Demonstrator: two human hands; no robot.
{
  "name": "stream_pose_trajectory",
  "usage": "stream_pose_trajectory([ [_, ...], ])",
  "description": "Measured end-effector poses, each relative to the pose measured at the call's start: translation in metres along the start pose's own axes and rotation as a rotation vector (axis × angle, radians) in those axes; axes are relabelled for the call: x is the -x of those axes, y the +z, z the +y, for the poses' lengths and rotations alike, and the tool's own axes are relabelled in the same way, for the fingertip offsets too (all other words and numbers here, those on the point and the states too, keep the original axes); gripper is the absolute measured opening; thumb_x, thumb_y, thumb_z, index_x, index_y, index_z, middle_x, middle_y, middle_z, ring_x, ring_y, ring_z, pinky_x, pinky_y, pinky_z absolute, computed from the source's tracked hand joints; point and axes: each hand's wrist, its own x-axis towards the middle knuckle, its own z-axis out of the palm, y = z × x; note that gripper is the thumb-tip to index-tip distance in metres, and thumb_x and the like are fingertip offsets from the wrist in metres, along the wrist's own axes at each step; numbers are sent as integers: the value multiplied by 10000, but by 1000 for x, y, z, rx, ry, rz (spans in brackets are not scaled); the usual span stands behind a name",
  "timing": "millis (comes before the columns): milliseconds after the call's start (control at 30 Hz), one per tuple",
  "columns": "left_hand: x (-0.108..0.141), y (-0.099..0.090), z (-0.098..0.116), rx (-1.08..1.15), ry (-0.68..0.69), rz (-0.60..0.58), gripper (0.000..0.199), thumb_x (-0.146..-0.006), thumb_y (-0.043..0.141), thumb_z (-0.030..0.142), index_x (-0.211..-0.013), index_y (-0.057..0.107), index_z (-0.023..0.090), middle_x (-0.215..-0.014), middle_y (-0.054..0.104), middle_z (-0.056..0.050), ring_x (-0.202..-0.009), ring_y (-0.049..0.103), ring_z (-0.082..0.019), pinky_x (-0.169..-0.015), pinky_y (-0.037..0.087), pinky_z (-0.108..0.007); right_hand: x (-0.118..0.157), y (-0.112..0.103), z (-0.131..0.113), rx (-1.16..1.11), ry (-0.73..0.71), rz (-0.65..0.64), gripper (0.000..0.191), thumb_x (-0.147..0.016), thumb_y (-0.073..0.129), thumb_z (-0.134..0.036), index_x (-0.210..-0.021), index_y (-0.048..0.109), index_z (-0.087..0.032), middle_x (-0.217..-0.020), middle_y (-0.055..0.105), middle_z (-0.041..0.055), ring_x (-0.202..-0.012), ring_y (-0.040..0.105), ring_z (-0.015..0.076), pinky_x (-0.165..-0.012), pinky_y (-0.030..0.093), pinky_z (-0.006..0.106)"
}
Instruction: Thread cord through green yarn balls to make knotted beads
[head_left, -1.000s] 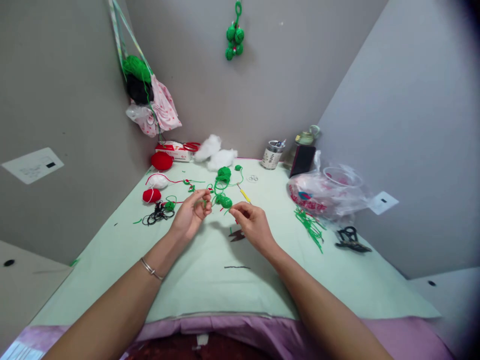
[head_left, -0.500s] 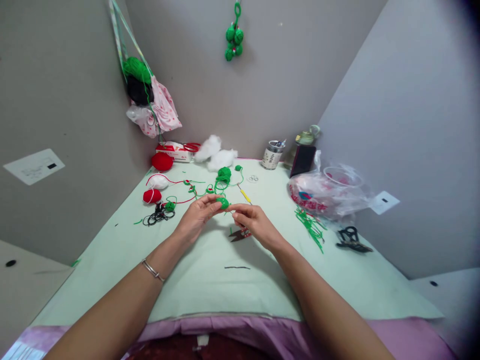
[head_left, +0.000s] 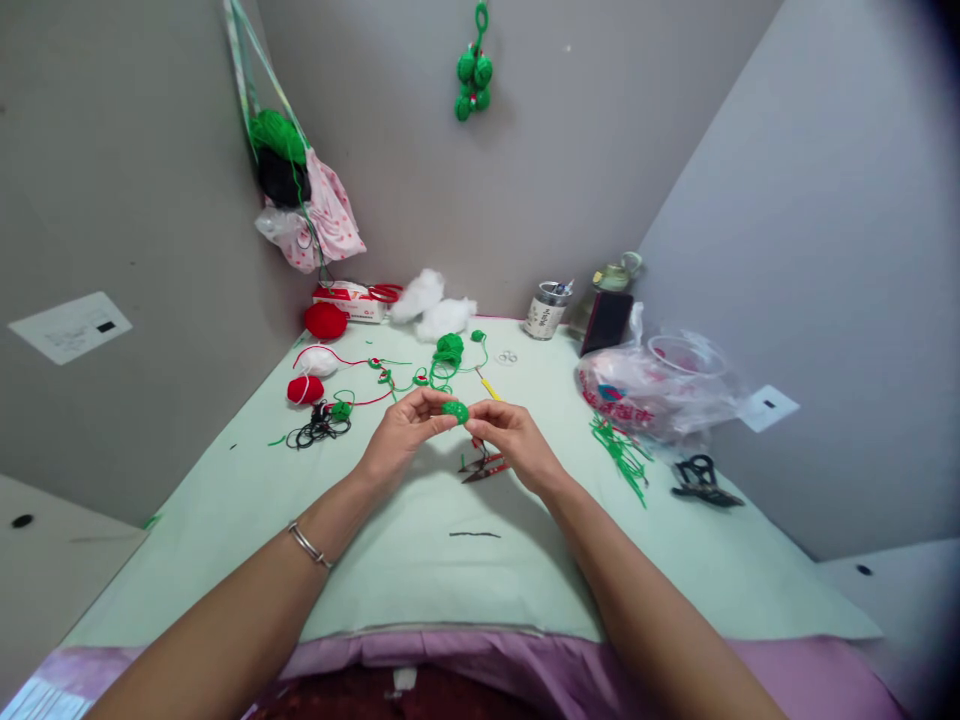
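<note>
Above the middle of the table, a small green crocheted ball (head_left: 455, 411) is pinched between both hands. My left hand (head_left: 406, 432) grips its left side with thumb and fingers. On the other side, the thumb and forefinger of my right hand (head_left: 511, 440) close on its right edge. Just under the right hand lie red-handled thread snips (head_left: 484, 467), partly hidden by it. A yellow-handled crochet hook (head_left: 489, 388) rests behind the hands, near a ball of green yarn (head_left: 448, 350).
Red yarn balls (head_left: 325, 321), a black yarn tangle (head_left: 321, 427) and white stuffing (head_left: 442, 312) lie left and back. Rightward are a plastic bag (head_left: 652, 385), cut green strands (head_left: 621, 450), a black claw clip (head_left: 705, 482), a phone (head_left: 606, 322) and a pen tin (head_left: 547, 310).
My right hand has moved in from a little to the right and now pinches the green ball's edge. The ball has shifted slightly right, and more of the snips shows.
</note>
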Motion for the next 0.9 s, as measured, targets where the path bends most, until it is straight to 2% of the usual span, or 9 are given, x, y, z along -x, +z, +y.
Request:
stream_pose_trajectory([
  [267, 0, 0, 4, 83, -11, 14, 211, -724, 807, 233, -899, 699, 186, -921, 691, -21, -911, 615, -166, -886, 433, -291, -2, -10, 4, -18, 22, -16, 312, -728, 766, -398, -940, 741, -170, -761, 632, -1, -661, 483, 115, -664, 406, 272],
  [433, 4, 5, 4, 134, -46, -8, 204, -718, 814, 238, -862, 681, 185, -913, 714, -25, -882, 625, -161, -865, 441, -292, -3, -3, 11, -184, 54, 2, 303, -677, 813, -398, -852, 702, -176, -699, 589, -22, -605, 482, 97, -602, 394, 251],
  [700, 5, 6, 3, 46, 25, -17, 207, -721, 817, 239, -883, 701, 184, -899, 716, -27, -855, 639, -171, -831, 470, -300, -3, 6, 11, -291, 34, 38, 341, -666, 837, -391, -834, 633, -176, -670, 584, -33, -583, 512, 96, -594, 414, 251],
  [900, 5, 7, 3, -96, 72, 25, 187, -724, 807, 223, -885, 719, 185, -896, 702, -33, -865, 633, -179, -834, 472, -303, -4, -1, 9, -288, 155, 81, 360, -607, 871, -351, -841, 675, -160, -705, 661, -6, -644, 588, 119, -665, 469, 271],
])
